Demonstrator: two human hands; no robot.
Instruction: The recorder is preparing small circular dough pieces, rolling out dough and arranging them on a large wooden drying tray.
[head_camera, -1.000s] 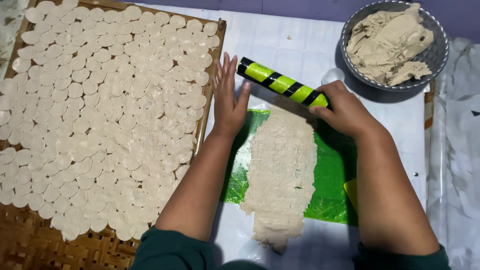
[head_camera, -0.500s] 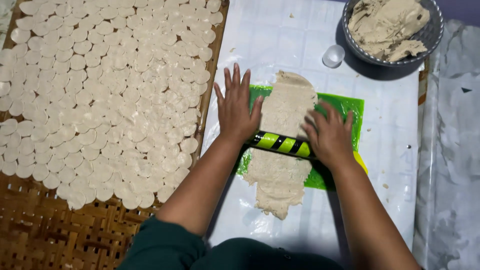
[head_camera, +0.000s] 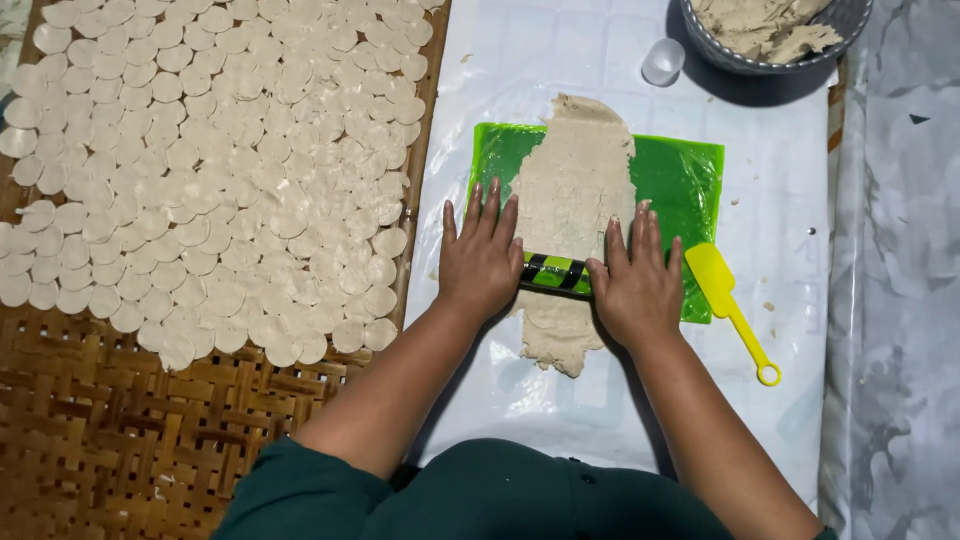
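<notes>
Woven tray (head_camera: 120, 440) of dough discs (head_camera: 220, 160), bowl (head_camera: 770, 62), yellow scraper (head_camera: 728, 300).

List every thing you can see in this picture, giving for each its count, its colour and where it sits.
dough sheet: one, beige, on the green mat
rolling pin: one, green and black, across the dough
green mat: one, on the white table cover
scraper: one, yellow, right of the mat
small cup: one, clear, beside the bowl
bowl: one, grey, top right, holding dough
dough discs: many, cream, on the woven tray
woven tray: one, brown, left
left hand: on the pin
right hand: on the pin
</notes>
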